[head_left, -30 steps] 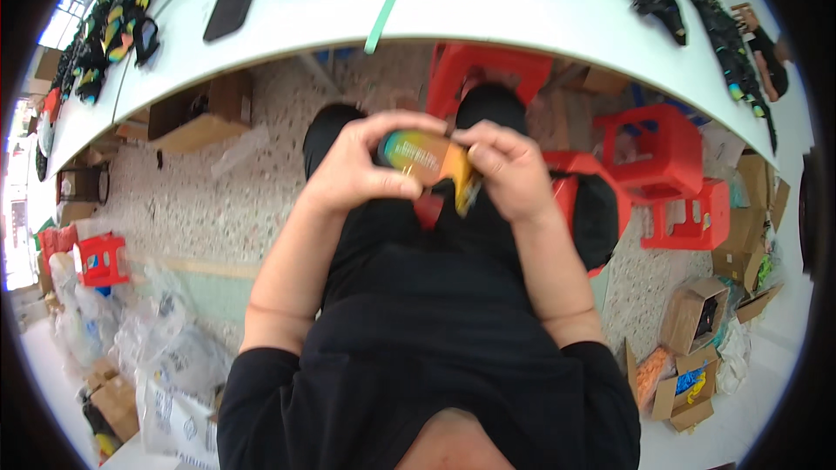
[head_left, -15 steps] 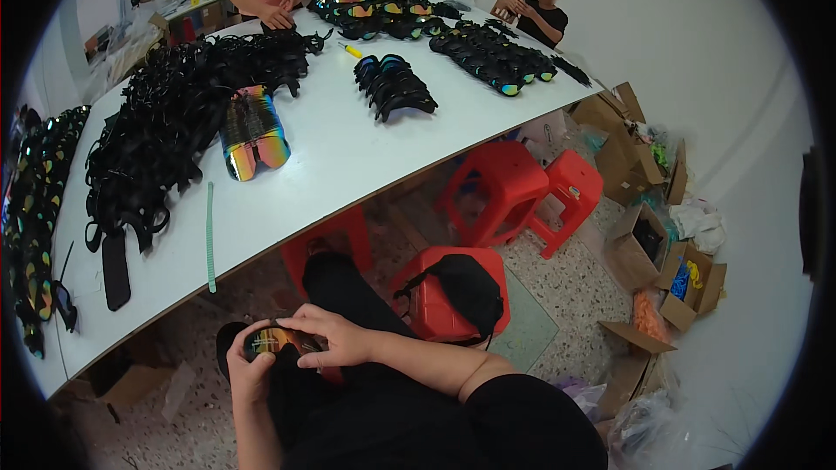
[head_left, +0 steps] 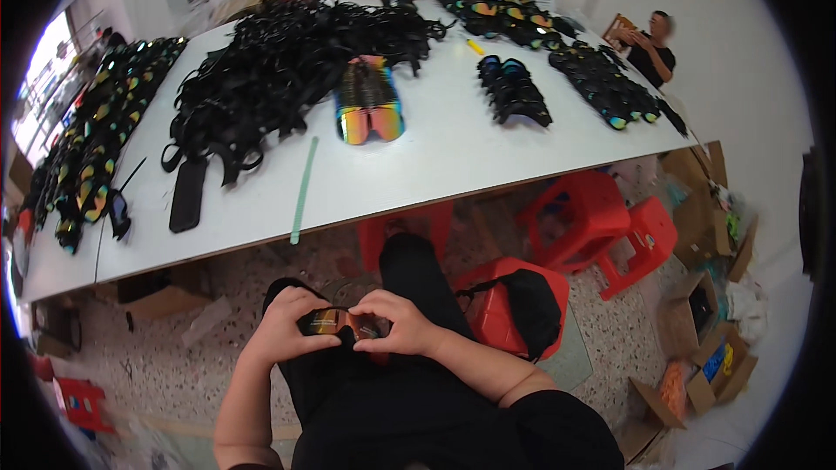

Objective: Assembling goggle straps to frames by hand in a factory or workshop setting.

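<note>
This looks like a small eyewear workshop: a long white counter (head_left: pixel 444 152) carries rows of mirrored glasses (head_left: pixel 96 152), a thick heap of black frames or straps (head_left: pixel 252 70) and a neat stack of coloured lenses (head_left: pixel 372 119). Red plastic stools (head_left: pixel 582 218) and open cardboard boxes (head_left: pixel 688 231) crowd the speckled floor (head_left: pixel 183 374).

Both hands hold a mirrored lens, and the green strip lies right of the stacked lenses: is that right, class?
Wrong side: the head view shows the green strip left of the stacked lenses. The left hand and right hand do hold a mirrored lens.
</note>
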Tool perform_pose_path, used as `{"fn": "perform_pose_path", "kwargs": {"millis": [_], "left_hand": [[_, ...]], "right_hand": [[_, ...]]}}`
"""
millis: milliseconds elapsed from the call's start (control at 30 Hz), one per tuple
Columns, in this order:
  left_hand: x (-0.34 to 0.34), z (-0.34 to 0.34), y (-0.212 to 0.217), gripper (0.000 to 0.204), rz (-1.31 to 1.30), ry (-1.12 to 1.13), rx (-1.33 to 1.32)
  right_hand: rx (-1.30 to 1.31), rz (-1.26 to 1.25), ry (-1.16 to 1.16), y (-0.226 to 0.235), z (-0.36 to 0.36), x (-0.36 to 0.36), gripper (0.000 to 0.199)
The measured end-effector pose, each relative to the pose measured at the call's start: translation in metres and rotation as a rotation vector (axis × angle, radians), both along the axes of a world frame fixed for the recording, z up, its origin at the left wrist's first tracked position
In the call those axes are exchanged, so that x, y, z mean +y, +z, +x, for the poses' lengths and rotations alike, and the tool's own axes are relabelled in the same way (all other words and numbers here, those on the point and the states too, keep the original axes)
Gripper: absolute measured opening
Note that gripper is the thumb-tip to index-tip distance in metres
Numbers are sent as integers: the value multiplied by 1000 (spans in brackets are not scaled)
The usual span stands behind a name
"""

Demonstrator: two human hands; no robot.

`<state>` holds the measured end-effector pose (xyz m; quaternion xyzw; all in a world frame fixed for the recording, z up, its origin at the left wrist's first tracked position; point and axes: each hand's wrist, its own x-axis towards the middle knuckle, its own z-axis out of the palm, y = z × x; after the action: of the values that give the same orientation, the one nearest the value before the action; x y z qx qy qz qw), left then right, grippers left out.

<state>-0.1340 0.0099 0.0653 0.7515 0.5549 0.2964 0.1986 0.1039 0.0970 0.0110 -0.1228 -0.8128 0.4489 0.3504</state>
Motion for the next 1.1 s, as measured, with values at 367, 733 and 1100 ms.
{"fn": "perform_pose_path", "kwargs": {"millis": [367,733,1100], "left_hand": [[6,45,-5,37,247,100,30],[-3,57,-23,40,250,199,-46],[4,65,-25,36,203,212,-58]], "right_hand": [[-65,-576,309,12,13,51,37],[67,-1012,264,3,23,39,53],[93,-1004,290,-1,21,40,52]]}}
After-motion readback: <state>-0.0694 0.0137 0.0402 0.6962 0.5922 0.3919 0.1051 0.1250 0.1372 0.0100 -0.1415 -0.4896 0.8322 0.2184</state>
